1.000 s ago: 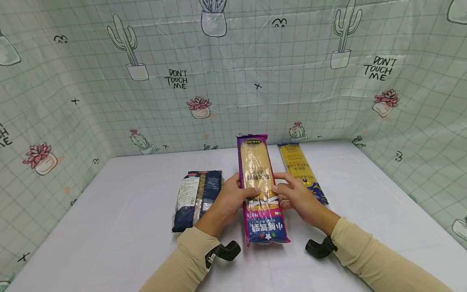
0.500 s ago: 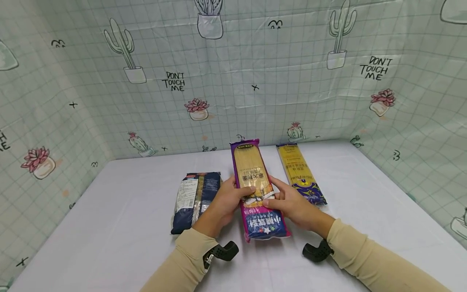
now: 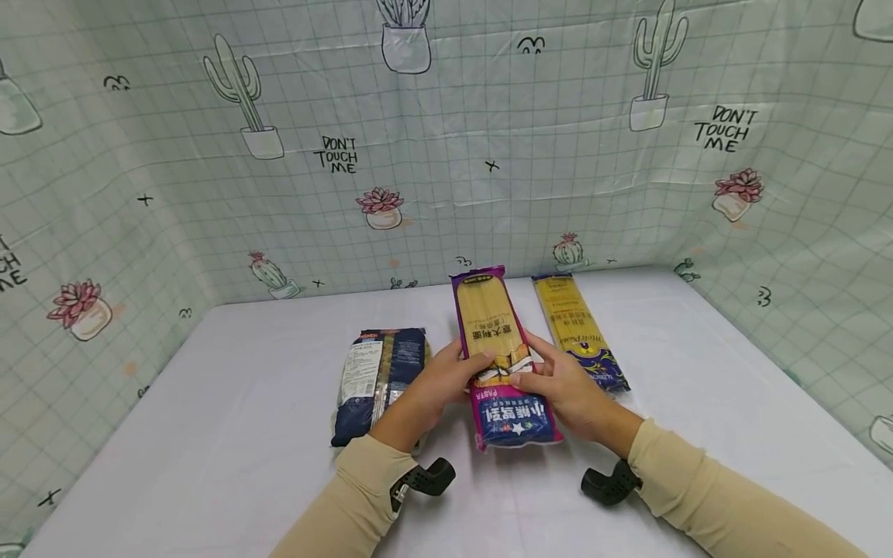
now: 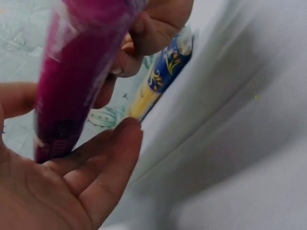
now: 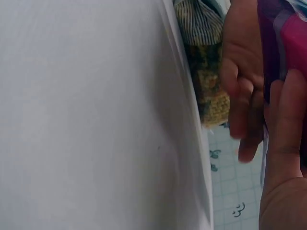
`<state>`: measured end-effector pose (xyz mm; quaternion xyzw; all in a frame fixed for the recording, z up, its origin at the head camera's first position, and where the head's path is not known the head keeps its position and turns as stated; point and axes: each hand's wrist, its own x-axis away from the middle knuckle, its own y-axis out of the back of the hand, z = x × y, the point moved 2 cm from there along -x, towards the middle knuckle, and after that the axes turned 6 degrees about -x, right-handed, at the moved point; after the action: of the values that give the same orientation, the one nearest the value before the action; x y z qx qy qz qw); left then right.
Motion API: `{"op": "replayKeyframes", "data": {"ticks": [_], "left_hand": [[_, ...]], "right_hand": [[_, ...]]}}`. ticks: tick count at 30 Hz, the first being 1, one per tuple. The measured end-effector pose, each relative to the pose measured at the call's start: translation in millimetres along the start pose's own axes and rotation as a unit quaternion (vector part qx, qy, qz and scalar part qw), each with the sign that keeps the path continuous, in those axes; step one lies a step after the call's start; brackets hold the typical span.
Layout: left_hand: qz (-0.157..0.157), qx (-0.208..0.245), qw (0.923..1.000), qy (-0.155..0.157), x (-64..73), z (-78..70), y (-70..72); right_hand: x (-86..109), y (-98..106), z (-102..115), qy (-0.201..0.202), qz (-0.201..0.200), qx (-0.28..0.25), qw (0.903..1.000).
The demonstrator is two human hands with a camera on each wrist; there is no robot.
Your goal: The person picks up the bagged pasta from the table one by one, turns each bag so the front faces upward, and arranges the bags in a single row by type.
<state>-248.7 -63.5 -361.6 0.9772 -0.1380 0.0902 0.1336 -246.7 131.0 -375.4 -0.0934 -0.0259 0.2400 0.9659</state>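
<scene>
A long purple-and-pink pasta packet [image 3: 488,314] with a clear front is raised off the white table, its printed lettering upside down in the head view. On its left edge, my left hand [image 3: 441,380] holds it, thumb across the front and fingers behind. My right hand [image 3: 570,389] grips the opposite edge, thumb also on the front. From the left wrist, the packet's magenta side [image 4: 76,81] lies against my left palm [image 4: 53,191], with several fingers extended beneath. The right wrist view shows my right fingers [image 5: 288,124] against the packet's back.
To the left lies a dark blue pasta bag [image 3: 363,372] with a white label, partly behind my left forearm. A yellow-and-blue spaghetti packet [image 3: 572,318] rests at the right, beyond my right hand. A patterned cloth [image 3: 446,155] hangs behind the table [image 3: 244,434].
The held packet has tilted, its near end rising slightly and its far end looking lower. My right thumb has come further over its front. The other two packs stay put.
</scene>
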Motion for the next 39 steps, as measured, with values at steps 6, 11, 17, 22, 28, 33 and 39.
{"op": "replayKeyframes", "data": {"ticks": [6,11,17,22,28,33,39], "left_hand": [[0.06,-0.034,0.9976,-0.003,4.1,-1.6,-3.4],[0.097,-0.047,0.9942,0.002,7.3,-2.3,-8.8],[0.14,-0.028,0.9891,-0.036,10.2,-6.1,-15.1],[0.127,-0.009,0.9902,-0.059,9.2,-5.7,-17.9],[0.091,-0.006,0.9945,-0.051,8.6,-5.5,-23.5],[0.042,-0.002,0.9988,-0.027,10.1,-7.4,-26.7],[0.003,0.024,0.9995,-0.02,8.9,-7.4,-26.2]], "right_hand": [[-1.9,10.0,-0.1,0.011,-0.041,0.033,0.9985],[-2.7,16.8,0.9,0.014,-0.06,0.046,0.9971],[-3.3,21.6,1.1,0.016,-0.058,0.055,0.9967],[-5.4,23.0,-1.0,0.012,-0.056,0.052,0.997],[-7.0,25.7,-3.7,-0.016,-0.059,0.027,0.9978],[-4.9,26.2,-0.4,-0.04,-0.064,0.018,0.997],[-2.5,25.0,6.0,-0.036,-0.017,-0.011,0.9991]]}}
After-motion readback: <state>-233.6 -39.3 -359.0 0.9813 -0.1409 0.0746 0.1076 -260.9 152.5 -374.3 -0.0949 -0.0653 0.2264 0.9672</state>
